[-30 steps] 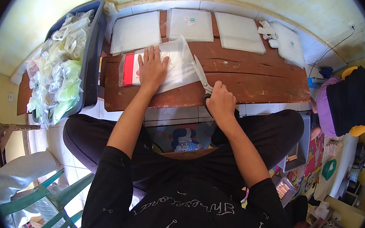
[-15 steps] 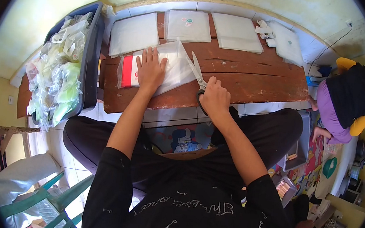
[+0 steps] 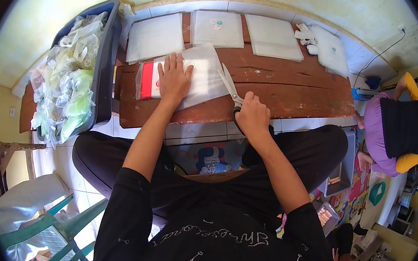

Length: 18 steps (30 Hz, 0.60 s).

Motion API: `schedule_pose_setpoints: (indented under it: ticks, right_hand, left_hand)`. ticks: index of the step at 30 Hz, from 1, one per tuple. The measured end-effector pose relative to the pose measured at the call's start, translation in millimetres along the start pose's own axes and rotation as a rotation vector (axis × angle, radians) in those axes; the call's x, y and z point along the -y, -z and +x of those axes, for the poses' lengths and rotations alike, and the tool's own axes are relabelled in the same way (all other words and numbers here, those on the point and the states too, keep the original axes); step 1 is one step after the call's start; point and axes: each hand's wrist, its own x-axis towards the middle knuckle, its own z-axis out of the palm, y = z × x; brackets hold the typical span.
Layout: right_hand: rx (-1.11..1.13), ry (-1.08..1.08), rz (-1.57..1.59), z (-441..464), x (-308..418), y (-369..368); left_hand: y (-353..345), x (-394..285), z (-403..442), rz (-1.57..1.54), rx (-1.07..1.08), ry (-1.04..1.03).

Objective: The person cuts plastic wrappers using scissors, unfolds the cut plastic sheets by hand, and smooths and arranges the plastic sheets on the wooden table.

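Note:
My left hand point(image 3: 174, 81) lies flat, fingers stretched out, on a red-and-white plastic packet point(image 3: 147, 80) at the left of the brown wooden table. Under and beside that hand spreads a clear plastic bag point(image 3: 205, 77), its right edge free. My right hand point(image 3: 253, 115) is wrapped round the handles of a pair of scissors point(image 3: 231, 87). The scissors point up and to the left, blades slightly parted, with their tips close to the bag's right edge. Whether the blades touch the plastic I cannot tell.
Stacks of clear plastic bags point(image 3: 273, 37) line the far side of the wooden table point(image 3: 298, 96). A dark bin point(image 3: 105, 70) full of crumpled plastic bags stands at the left. To the right, another person point(image 3: 395, 126) bends over near the floor. A green chair point(image 3: 66, 225) is at lower left.
My right hand and the scissors have moved a little to the right, away from the bag. The bag's top edge lies flatter. The person at the right has shifted, showing an arm.

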Motion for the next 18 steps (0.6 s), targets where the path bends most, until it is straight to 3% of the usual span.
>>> schedule_pose_setpoints:
  ticks: [18]
  right_hand:
    - [0.013, -0.028, 0.03, 8, 8, -5]
  left_hand:
    - [1, 0, 0, 0.008, 0.018, 0.007]
